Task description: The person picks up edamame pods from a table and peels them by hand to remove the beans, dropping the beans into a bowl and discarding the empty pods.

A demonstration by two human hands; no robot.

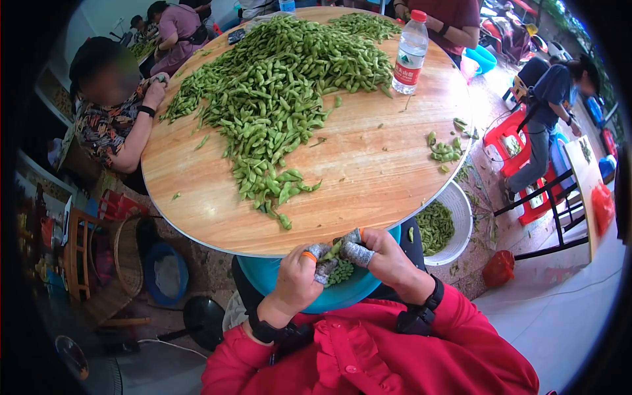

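Note:
My left hand (297,282) and my right hand (390,262) meet at the near edge of the round table, both with taped fingertips. Between them they grip a green soybean pod (334,250), partly hidden by the fingers. Both hands are closed. Below, a teal basin (257,278) sits at my lap, with shelled green beans (340,271) showing inside it. A large heap of soybean pods (280,85) covers the far and left parts of the wooden table (368,158), and its narrow end reaches toward my hands.
A red-capped water bottle (410,56) stands on the table, and a few pods (445,150) lie at its right edge. A white basket (467,217) of pods is on the floor to the right. People sit around; a person in dark blue (553,92) bends near red stools (507,141).

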